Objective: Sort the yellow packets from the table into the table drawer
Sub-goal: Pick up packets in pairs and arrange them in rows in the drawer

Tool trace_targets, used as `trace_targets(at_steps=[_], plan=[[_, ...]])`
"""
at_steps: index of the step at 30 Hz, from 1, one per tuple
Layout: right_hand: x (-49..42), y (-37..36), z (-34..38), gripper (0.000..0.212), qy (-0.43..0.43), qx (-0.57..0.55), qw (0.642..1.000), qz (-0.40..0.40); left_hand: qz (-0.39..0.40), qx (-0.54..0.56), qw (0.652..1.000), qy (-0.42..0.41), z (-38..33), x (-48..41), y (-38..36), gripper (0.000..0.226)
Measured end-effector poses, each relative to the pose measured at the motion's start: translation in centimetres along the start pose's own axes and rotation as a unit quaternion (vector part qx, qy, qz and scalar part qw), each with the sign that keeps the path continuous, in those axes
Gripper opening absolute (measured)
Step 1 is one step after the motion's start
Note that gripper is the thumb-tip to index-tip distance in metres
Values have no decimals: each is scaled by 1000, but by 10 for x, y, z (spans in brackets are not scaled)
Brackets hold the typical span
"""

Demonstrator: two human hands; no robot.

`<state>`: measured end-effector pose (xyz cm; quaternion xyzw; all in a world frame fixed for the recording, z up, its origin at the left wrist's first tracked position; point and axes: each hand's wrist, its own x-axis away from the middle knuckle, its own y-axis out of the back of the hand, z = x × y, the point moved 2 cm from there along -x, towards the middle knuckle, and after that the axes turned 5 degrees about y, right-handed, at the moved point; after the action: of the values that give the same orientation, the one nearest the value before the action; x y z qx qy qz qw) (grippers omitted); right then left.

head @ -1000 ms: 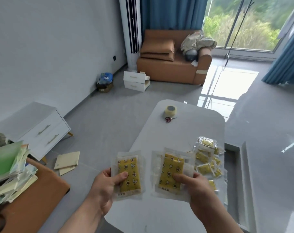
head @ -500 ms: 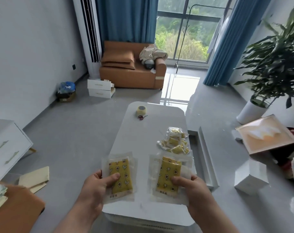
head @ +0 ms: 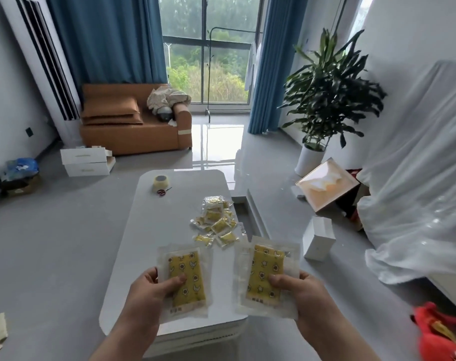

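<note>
My left hand (head: 150, 293) holds a yellow packet (head: 186, 277) in clear wrap, thumb on its front, above the near end of the white table (head: 154, 230). My right hand (head: 299, 295) holds a second yellow packet (head: 267, 272) the same way, thumb on its lower part. A pile of several small yellow packets (head: 216, 225) lies on the table's right side. Just right of that pile, the open table drawer (head: 250, 217) sticks out from the table's side; its inside is mostly hidden.
A tape roll (head: 161, 183) and red scissors (head: 164, 191) lie at the table's far end. A white box (head: 319, 239), a tilted open carton (head: 328, 187) and a potted plant (head: 326, 100) stand on the floor to the right. A plastic-covered shape (head: 417, 178) fills the far right.
The view has swung to the right, showing the plant and the covered furniture. Both hands keep hold of their packets over the table's near end.
</note>
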<state>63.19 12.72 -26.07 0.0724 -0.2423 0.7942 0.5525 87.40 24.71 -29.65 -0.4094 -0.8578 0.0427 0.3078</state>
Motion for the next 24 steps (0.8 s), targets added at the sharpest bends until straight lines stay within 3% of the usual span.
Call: trace_targets(at_steps=[7,12,16,20,24], plan=[[54,103,26,43,30,-7,999,-20,31,-49,998,-21,41,52,-95,28],[94,182,40,49,35,-5,999,-24,32,-47,998,-21,87,91,-154,32],[120,232,46,70,33,-19,999,-34,53,-42,998,-8,115,113,-199,34],[130,270,57,38,36,-37,997,-52,66,-47,997,-8,129,122,-237,34],[120,297,69,39,40,-50,996,-62,74,-49,996,-9,133,114,-267,30]])
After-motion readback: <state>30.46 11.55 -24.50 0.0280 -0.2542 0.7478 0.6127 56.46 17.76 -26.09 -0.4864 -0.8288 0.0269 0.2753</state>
